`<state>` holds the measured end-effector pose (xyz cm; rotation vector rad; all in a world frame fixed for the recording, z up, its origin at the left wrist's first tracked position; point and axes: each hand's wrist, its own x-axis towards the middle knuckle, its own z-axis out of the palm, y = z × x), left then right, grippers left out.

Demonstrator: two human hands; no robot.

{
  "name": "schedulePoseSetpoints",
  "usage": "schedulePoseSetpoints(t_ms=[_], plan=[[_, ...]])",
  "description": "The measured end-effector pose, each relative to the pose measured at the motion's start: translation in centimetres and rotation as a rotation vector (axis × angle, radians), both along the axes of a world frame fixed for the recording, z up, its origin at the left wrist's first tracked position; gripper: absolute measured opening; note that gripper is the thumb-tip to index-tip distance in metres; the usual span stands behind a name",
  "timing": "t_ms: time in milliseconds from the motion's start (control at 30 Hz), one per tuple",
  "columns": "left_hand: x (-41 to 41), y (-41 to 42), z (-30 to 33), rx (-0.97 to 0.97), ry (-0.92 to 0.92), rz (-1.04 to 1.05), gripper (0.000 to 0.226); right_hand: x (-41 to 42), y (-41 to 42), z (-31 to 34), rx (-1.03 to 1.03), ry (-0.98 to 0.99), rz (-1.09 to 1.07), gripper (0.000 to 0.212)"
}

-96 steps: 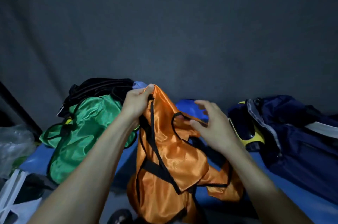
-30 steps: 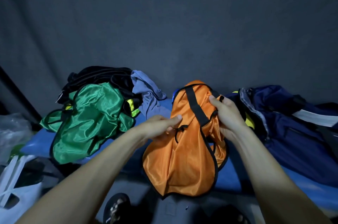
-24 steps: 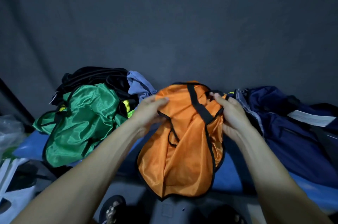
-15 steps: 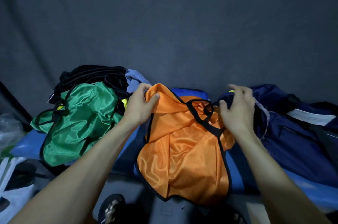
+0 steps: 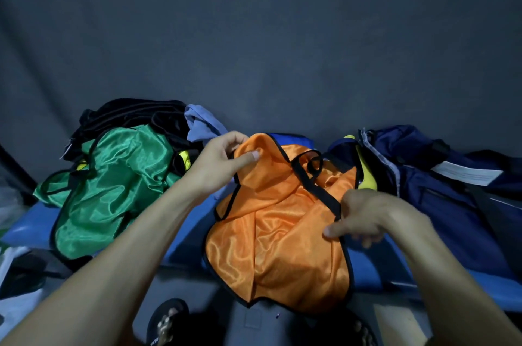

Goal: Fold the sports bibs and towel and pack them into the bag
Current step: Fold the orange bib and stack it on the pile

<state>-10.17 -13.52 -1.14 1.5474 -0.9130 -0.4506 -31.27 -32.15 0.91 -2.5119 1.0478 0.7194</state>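
Observation:
An orange sports bib (image 5: pixel 278 235) with black trim lies crumpled over the front edge of the blue surface (image 5: pixel 26 228), its lower half hanging down. My left hand (image 5: pixel 219 162) pinches the bib's upper left corner between thumb and fingers. My right hand (image 5: pixel 364 215) grips the bib's right side at a black strap, fingers curled under the cloth. A green bib (image 5: pixel 110 187) lies heaped at the left, with black garments (image 5: pixel 132 115) behind it and a light blue towel (image 5: pixel 202 124) beside them. The dark navy bag (image 5: pixel 440 184) lies at the right.
A yellow item (image 5: pixel 365 176) pokes out by the bag's mouth. A grey wall backs the scene. White plastic bags (image 5: pixel 14 283) sit low at the left. A sandalled foot (image 5: pixel 165 323) stands on the floor below the bib.
My right hand dropped from the bib's top right corner to lower on its right side. My left hand kept hold of the upper left corner. The bib spread lower over the edge.

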Motion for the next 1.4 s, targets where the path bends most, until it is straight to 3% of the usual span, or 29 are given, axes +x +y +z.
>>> schedulePoseSetpoints(t_ms=[100,200,300,433,533,700,800,900,967,1133,1267,1400], plan=[[-0.6,0.2,0.4,0.081,0.208,-0.125,0.032,-0.3,0.2,-2.1,0.175,0.046,-0.029,0.050],[-1.2,0.7,0.8,0.119,0.299,-0.176,0.043,-0.4,0.7,-2.8,0.315,-0.122,0.006,0.037],[-1.6,0.9,1.6,-0.028,0.277,-0.130,0.041,-0.8,0.9,-1.8,0.563,-0.507,-0.125,0.031],[-2.5,1.3,3.3,-0.195,0.134,-0.067,0.007,-0.1,1.4,0.5,0.934,-1.087,-0.394,0.033],[-3.1,1.6,3.7,-0.209,-0.067,-0.048,0.012,1.1,2.6,1.4,1.106,-1.332,-0.457,0.017],[-3.7,1.8,3.7,-0.127,-0.410,0.005,0.027,3.4,4.5,1.6,0.756,-1.503,-0.522,0.028],[-3.9,1.9,3.7,-0.067,-0.521,0.022,0.028,4.1,5.4,1.9,0.810,-1.521,-0.374,0.003],[-3.4,2.2,3.6,-0.065,-0.535,0.054,0.016,4.4,5.3,1.9,0.888,-1.454,-0.184,0.025],[-3.2,2.6,3.6,-0.059,-0.510,0.060,0.011,4.6,5.4,1.6,0.745,-1.422,-0.039,0.034],[-3.4,3.0,3.4,-0.032,-0.515,0.133,0.027,5.3,6.6,1.3,0.530,-1.548,-0.093,0.005],[-3.7,2.7,3.3,-0.045,-0.627,0.114,0.012,5.6,7.0,1.5,0.427,-1.542,-0.121,0.014],[-3.9,3.2,3.8,-0.084,-0.659,0.042,0.016,5.5,6.3,1.5,0.030,-1.456,0.017,0.013]])
